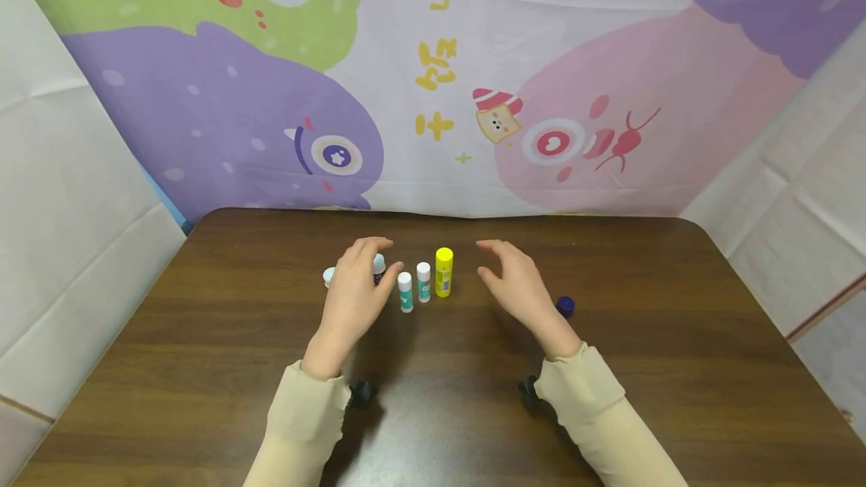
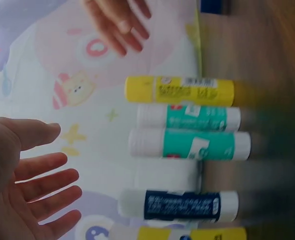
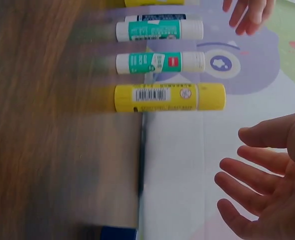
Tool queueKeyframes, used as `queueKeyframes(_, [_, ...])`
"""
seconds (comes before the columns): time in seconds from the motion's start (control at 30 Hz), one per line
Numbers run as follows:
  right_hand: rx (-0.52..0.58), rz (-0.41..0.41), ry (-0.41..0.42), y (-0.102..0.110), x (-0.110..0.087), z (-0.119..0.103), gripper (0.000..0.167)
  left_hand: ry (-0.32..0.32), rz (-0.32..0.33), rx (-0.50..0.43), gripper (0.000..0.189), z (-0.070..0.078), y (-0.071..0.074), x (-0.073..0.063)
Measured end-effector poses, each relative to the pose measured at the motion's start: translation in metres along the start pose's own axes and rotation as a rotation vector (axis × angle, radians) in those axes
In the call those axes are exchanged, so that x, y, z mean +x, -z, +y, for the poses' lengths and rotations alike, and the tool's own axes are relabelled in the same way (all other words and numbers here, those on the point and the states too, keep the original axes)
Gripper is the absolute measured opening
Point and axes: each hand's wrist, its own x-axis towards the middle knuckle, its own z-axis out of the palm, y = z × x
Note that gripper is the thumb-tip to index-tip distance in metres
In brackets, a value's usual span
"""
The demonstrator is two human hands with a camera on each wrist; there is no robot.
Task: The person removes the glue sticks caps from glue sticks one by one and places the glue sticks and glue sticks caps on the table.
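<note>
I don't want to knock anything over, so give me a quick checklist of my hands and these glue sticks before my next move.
1. Hands free: ok. The left hand and right hand hold nothing.
2. Tall yellow glue stick upright: ok.
3. Left green-labelled stick and right green-labelled stick upright: ok.
4. Dark-labelled stick fully visible from the head camera: not ok. The left hand partly covers it there.
5. Dark blue item beside the right wrist identified: cannot tell. Too little of it shows.
</note>
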Motion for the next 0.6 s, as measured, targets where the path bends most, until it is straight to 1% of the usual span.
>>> queueKeyframes(0.17, [0.016, -0.007, 0.051, -0.006, 0.004, -0.009, 0.041, -0.059, -0.037, 0.046, 0.031, 0.004, -0.013, 0.002])
queueKeyframes(0.27, [0.047, -0.036, 0.076, -0.011, 0.009, -0.009, 0.042, -0.064, -0.071, 0.068, 0.033, 0.006, -0.019, 0.003])
queueKeyframes(0.43, [0.064, -0.085, 0.105, -0.019, 0.015, -0.009, 0.045, -0.068, -0.124, 0.101, 0.037, 0.008, -0.028, 0.005])
queueKeyframes(0.5, [0.065, -0.093, 0.120, -0.020, 0.017, -0.009, 0.045, -0.084, -0.128, 0.111, 0.038, 0.010, -0.031, 0.005])
queueKeyframes(0.6, [0.076, -0.101, 0.151, -0.022, 0.019, -0.010, 0.042, -0.112, -0.110, 0.118, 0.037, 0.012, -0.035, 0.005])
